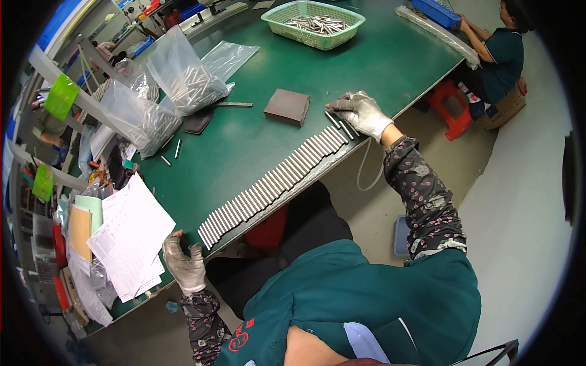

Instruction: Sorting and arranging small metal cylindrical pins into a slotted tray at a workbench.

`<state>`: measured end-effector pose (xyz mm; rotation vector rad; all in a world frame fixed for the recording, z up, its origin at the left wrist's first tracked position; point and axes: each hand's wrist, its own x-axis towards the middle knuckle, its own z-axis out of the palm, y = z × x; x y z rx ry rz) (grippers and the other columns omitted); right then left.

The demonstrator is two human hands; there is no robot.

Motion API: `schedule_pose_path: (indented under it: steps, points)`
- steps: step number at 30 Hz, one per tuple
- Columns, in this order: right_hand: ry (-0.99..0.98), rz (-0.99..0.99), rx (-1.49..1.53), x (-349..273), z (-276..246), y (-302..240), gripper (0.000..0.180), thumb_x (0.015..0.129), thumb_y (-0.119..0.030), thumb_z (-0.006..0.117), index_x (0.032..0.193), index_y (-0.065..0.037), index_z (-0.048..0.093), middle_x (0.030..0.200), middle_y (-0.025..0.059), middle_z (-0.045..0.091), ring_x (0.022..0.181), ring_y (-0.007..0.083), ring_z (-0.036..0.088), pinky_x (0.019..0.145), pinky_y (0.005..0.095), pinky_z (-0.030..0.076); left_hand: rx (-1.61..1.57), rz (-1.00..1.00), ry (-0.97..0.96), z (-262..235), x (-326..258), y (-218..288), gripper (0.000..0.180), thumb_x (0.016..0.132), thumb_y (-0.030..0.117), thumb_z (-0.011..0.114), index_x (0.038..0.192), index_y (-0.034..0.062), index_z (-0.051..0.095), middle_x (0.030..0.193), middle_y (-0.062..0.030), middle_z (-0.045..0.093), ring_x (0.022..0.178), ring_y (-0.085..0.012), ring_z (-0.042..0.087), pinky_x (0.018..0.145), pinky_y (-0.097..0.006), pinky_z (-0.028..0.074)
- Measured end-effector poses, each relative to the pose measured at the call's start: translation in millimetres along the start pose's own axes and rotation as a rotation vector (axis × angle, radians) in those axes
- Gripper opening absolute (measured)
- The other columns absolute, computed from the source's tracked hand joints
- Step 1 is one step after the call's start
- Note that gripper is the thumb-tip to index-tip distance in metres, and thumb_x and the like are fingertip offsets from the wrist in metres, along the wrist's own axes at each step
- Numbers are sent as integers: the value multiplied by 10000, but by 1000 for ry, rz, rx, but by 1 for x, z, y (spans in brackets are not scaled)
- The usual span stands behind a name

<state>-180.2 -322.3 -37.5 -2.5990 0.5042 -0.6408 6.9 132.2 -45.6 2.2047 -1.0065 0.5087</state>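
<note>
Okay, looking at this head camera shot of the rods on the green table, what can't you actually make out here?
- Right hand: its glove hides the palm side, so whether it grips the loose rods or rests on them is unclear.
- Left hand: at the table edge by the row of rods; contact with the row is unclear.
- Bags: creased plastic blurs the contents.
- Basket: pieces too small to count.

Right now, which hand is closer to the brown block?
Right. The right hand rests on the table edge just beside the brown block; the left hand is far off, past the rod row's other end.

Gloved hands (360,113) flanking rod row (274,183)
</note>
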Motion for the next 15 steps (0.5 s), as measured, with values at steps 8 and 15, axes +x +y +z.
schedule_pose_path:
  steps: [8, 15]
  points:
    - [-34, -158, -74, -4, -7, 5, 252, 763, -177, 517, 940, -146, 693, 1030, 102, 595, 921, 316, 533, 847, 408, 414, 85, 7, 7, -7, 7, 15, 487, 786, 449, 647, 969, 2, 591, 908, -158, 594, 873, -332, 583, 765, -417, 458]
    - [21, -38, 30, 10, -20, 2, 215, 732, -175, 626, 904, -59, 682, 1015, 130, 655, 1007, 288, 593, 930, 373, 421, 59, -64, -111, -17, 3, 15, 432, 750, 350, 688, 1011, 18, 594, 1032, -143, 604, 990, -319, 570, 859, -415, 452]
